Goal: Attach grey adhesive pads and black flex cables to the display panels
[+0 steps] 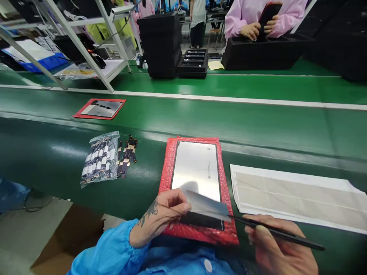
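In front of me a flat display panel (196, 164) with a silver back and dark edges lies on red bubble wrap (168, 164). My left hand (168, 212) is closed, pinching the left end of a thin translucent film strip (208, 205) above the panel's near end. Black tweezers (282, 232) are gripped in my right hand (278, 240), their tips at the strip's right end. Whether the tips clamp the film is too small to tell. White sheets with greyish film pieces (295, 194) lie to the right, close to my right hand.
A clear bag of flex cables (100, 158) and several loose flex cables (127, 156) lie on the left. Another panel on red wrap (101, 108) rests further back. Beyond the white strip stand black trays (160, 44), a metal rack (83, 46) and a co-worker in pink (237, 19).
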The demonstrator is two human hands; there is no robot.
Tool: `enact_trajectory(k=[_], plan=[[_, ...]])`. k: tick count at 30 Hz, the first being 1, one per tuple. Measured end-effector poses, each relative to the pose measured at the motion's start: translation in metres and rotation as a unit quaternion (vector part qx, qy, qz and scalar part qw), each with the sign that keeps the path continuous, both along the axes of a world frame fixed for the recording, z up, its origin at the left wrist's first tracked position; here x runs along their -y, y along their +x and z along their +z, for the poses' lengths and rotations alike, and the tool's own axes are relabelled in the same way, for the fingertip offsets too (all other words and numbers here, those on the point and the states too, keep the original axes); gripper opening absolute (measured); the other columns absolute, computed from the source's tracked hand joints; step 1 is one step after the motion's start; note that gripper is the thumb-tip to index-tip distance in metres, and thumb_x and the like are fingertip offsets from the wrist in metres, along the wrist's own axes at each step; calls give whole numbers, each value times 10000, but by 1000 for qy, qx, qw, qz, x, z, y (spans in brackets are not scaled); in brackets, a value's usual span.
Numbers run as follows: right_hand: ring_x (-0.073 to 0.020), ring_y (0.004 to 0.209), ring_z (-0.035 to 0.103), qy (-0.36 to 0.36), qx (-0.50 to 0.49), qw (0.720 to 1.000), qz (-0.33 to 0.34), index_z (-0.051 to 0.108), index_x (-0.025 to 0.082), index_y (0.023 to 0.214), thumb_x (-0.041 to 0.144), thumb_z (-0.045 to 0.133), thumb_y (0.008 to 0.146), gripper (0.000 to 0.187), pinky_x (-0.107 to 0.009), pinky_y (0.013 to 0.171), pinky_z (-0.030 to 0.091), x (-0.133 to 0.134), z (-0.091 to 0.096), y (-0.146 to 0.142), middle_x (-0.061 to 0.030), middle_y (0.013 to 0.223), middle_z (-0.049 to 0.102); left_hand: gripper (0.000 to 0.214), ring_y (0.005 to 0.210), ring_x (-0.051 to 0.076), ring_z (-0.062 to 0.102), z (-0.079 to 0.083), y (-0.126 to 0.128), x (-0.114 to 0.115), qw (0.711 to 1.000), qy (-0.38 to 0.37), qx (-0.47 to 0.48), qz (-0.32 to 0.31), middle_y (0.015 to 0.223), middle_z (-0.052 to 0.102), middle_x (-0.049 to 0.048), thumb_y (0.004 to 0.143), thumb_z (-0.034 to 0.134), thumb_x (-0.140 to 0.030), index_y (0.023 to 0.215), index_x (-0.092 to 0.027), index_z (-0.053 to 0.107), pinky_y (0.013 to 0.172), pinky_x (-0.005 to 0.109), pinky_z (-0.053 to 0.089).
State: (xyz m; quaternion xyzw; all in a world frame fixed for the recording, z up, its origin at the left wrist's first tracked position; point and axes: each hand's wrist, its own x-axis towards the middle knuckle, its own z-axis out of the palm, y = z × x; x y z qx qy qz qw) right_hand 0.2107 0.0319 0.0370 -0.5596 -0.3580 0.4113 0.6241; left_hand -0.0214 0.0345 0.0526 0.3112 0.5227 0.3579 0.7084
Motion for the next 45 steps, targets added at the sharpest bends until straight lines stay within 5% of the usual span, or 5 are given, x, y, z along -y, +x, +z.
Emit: enact_trajectory(k=[7, 13, 21, 31, 45], plan=[[-205, 525, 688, -121, -7, 993, -6, 733, 261, 752, 364, 890, 612, 234, -283, 498, 617, 25, -26, 1, -33, 676, 736, 325, 529, 95, 388, 8, 3, 11, 952, 155, -256, -60, 571, 444, -36, 879, 541, -399, 635, -184, 540, 497, 203, 320], [-182, 587, 697, -86, 8, 996, 5, 706, 263, 833, 318, 812, 737, 153, -284, 578, 630, 41, -32, -6, -6, 742, 738, 286, 462, 86, 381, -9, 4, 23, 883, 266, -378, -87, 553, 471, -52, 923, 495, -277, 652, -201, 550, 459, 190, 310], [-162, 639, 657, -106, -19, 994, -9, 667, 246, 844, 357, 756, 813, 145, -279, 611, 600, 42, -25, -13, -7, 795, 711, 267, 433, 83, 458, -3, 3, 25, 832, 275, -454, -160, 527, 483, -64, 930, 498, -267, 674, -213, 551, 441, 178, 338], [-183, 627, 670, -72, 18, 997, 24, 673, 287, 859, 342, 754, 820, 105, -312, 600, 622, 40, -31, -7, -21, 779, 718, 297, 443, 95, 469, -2, 1, 26, 813, 257, -482, -202, 526, 500, -55, 954, 459, -335, 703, -215, 561, 457, 185, 358], [-192, 631, 681, -78, 33, 996, 28, 684, 283, 854, 352, 752, 824, 101, -308, 579, 628, 40, -32, -6, -33, 772, 720, 289, 453, 92, 423, -1, 8, 30, 820, 252, -490, -156, 528, 477, -58, 948, 455, -331, 696, -218, 540, 477, 201, 331]])
